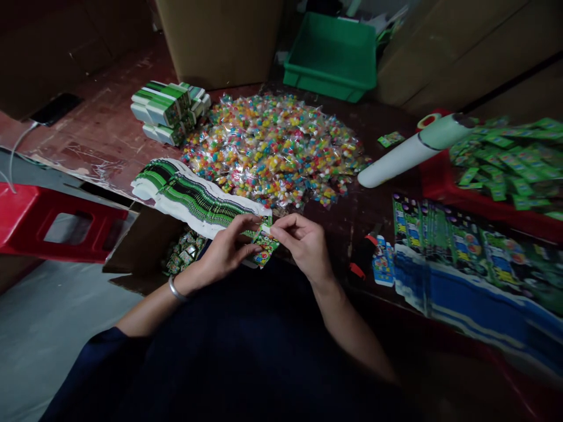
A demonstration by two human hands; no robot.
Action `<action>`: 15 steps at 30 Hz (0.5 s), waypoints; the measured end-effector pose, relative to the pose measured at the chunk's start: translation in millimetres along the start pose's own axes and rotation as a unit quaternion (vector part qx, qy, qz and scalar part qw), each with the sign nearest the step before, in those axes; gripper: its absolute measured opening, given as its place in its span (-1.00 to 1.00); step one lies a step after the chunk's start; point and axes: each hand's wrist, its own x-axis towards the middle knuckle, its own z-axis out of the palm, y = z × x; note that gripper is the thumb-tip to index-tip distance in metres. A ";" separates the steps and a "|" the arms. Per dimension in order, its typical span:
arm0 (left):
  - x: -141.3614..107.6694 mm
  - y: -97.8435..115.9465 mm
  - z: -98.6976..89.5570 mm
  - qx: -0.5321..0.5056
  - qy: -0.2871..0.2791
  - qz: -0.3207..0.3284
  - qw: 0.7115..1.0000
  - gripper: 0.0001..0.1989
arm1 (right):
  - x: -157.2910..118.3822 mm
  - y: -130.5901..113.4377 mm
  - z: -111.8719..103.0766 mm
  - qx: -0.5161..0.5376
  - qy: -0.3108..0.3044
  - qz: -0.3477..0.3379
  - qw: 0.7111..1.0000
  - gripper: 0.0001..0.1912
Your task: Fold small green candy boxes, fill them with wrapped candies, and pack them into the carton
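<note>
Head camera: you bend over a dark red table [109, 120], a small green printed carton [265, 251] held between your two hands just beyond your lap. Your left hand [227, 247] grasps its left side, the thumb lying on the printed face, a grip that appears to keep the piece steady. Your right hand [304, 243] closes thumb and forefinger on the upper right edge, near a pale flap, apparently to work that edge finely; the other fingers curl in behind, and what they touch is hidden. A fanned row of flat cartons [197, 196] runs up to your left fingers, seemingly laid overlapping so single pieces come away easily. Beyond rises a heap of clear candy bags [272, 146], set centrally, it seems, for reach by either hand. Bundled green-and-white packs [165, 111] stand stacked at the far left, while a cardboard box [141, 249] below the table edge holds small packs [187, 253]. To your right lie a white roll [398, 158] and spread printed sheets [461, 249]. The carton sits between your opposed fingertips, its lower right corner protruding free of both hands.
</note>
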 end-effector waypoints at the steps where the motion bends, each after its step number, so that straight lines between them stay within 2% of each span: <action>1: -0.3 0.9 -0.6 0.009 -0.008 0.005 1.000 -0.54 | 1.6 -0.6 -1.9 -0.007 -0.002 -0.001 1.000 -0.79; 5: -2.0 4.0 -1.0 0.021 -0.019 -0.015 0.999 -0.49 | 2.1 0.1 -3.7 -0.039 -0.007 -0.053 0.998 -0.78; 10: -1.1 5.8 0.3 -0.032 -0.007 -0.017 0.999 -0.61 | -11.3 9.2 1.9 -0.098 -0.006 -0.148 0.984 -0.92; 13: -0.3 6.0 1.3 -0.047 -0.007 -0.038 0.998 -0.72 | -17.4 12.9 1.1 -0.124 -0.009 -0.162 0.979 -0.93; 15: 0.3 5.4 1.1 -0.059 -0.007 -0.074 0.995 -0.73 | -16.0 14.7 -4.8 -0.116 -0.046 -0.152 0.980 -0.87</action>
